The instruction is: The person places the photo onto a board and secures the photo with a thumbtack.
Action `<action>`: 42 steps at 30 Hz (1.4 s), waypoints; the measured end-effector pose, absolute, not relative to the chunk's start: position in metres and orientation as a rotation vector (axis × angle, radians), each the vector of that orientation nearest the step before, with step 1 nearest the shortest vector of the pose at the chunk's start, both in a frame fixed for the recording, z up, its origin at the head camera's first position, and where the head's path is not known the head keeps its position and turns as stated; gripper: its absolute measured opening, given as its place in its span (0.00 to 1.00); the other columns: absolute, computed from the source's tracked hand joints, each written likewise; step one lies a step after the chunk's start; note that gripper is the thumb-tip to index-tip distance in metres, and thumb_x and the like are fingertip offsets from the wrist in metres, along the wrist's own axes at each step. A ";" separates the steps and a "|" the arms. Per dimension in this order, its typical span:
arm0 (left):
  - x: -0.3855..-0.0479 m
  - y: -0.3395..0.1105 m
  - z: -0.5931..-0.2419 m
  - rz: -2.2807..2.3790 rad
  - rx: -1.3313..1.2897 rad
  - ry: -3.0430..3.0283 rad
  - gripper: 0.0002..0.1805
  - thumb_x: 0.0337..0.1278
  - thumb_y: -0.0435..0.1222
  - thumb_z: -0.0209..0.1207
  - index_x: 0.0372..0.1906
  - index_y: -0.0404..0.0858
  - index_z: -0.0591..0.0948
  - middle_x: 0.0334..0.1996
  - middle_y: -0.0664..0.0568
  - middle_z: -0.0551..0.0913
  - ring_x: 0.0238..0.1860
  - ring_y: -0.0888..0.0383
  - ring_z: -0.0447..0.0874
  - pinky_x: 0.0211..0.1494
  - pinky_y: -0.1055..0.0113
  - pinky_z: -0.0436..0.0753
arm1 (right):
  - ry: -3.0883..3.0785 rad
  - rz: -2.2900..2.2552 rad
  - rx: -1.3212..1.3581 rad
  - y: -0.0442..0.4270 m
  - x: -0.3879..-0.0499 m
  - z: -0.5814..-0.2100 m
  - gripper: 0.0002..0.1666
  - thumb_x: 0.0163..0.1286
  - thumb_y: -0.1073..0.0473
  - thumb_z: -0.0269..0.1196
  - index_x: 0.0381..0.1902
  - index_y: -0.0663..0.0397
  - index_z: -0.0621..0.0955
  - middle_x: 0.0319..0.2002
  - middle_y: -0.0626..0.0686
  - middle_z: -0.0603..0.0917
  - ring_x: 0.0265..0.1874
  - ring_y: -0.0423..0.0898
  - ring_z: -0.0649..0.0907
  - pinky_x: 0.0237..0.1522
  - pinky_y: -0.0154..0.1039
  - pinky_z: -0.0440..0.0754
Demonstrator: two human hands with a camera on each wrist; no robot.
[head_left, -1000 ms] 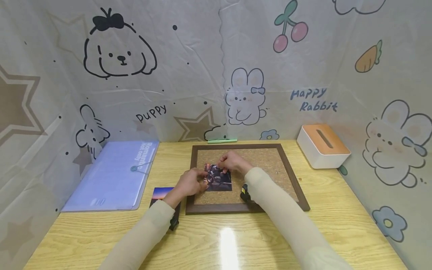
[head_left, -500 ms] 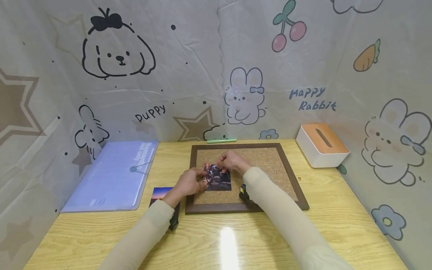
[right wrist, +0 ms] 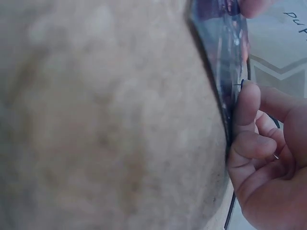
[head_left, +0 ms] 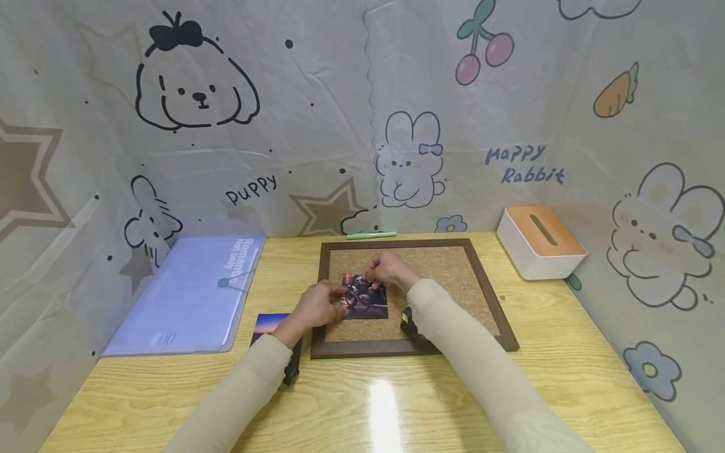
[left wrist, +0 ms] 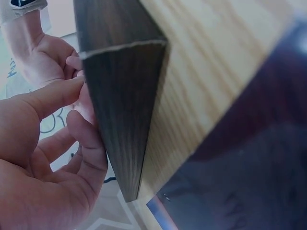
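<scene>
Left hand [head_left: 318,306]: fingers slightly apart, touching photo [head_left: 369,306] at nine o'clock. Right hand [head_left: 391,269], one o'clock: fingers narrow, apparently pinching a pin [right wrist: 242,83].

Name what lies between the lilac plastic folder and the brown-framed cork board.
The head view shows a blue-topped rectangular photo on the yellow wooden table, partly hidden by the cream left sleeve; farther back, that stretch is bare.

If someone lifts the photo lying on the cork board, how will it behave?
The photo looks thin, so it probably bends easily. Its shiny surface, catching light in the right wrist view, may be slippery. Being flat, it seems unlikely to roll.
</scene>
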State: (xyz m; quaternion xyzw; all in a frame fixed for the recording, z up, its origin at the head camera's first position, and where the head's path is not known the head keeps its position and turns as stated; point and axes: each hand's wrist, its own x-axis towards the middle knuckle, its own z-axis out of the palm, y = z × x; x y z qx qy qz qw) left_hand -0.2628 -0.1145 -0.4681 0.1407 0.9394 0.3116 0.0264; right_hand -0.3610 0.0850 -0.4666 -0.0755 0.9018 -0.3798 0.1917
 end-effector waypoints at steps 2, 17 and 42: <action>-0.263 -0.115 -0.468 0.958 0.436 2.905 0.26 0.47 0.35 0.73 0.55 0.36 0.85 0.56 0.42 0.83 0.56 0.43 0.82 0.60 0.49 0.79 | 2.544 -1.050 -0.218 0.084 -0.361 -0.466 0.05 0.67 0.60 0.66 0.34 0.55 0.86 0.19 0.46 0.82 0.18 0.38 0.81 0.16 0.29 0.67; -0.264 -0.113 -0.467 0.939 0.440 2.901 0.25 0.48 0.34 0.72 0.56 0.36 0.84 0.55 0.42 0.84 0.55 0.44 0.82 0.59 0.50 0.80 | 2.517 -1.104 -0.312 0.090 -0.358 -0.466 0.05 0.68 0.63 0.64 0.34 0.57 0.86 0.21 0.48 0.85 0.19 0.38 0.82 0.20 0.29 0.71; -0.257 -0.130 -0.459 1.173 0.307 2.759 0.20 0.59 0.35 0.66 0.57 0.38 0.83 0.50 0.44 0.86 0.45 0.53 0.84 0.40 0.63 0.84 | 2.422 -1.219 -0.343 0.123 -0.349 -0.454 0.12 0.69 0.62 0.64 0.48 0.59 0.84 0.35 0.54 0.87 0.27 0.43 0.84 0.27 0.33 0.80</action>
